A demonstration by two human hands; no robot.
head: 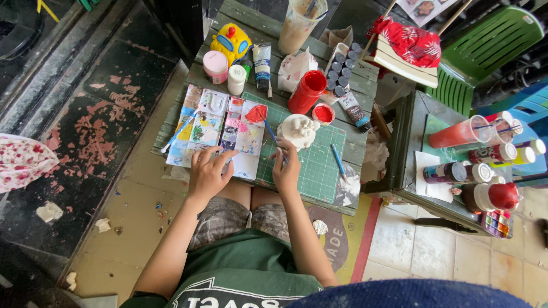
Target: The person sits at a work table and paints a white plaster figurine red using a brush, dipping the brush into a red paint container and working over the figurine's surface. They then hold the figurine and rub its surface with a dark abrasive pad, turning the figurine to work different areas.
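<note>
The fingers of the right hand [285, 168] are closed around a thin blue-handled paintbrush [270, 132], whose tip reaches up to a blob of red paint on the paint-smeared palette sheets [217, 128]. The fingers of the left hand [208, 171] lie spread and open, pressing flat on the lower edge of those same sheets and holding nothing.

All of this sits on a weathered green wooden bench [365, 85]. On it lies a green cutting mat [317, 162], partly under the palette sheets. Near the top edge of the mat stands a white unpainted ceramic figure [298, 130], just above the right hand and just beside the brush. Behind the figure stands an open red paint bottle [306, 91], with its red-filled cap [323, 113] just to the right. A second blue brush [338, 161] lies loose on the mat, to the right of the hand. A yellow toy [230, 41] sits at the far end, and a row of small grey-capped paint pots [341, 69] lies beside the red bottle.
</note>
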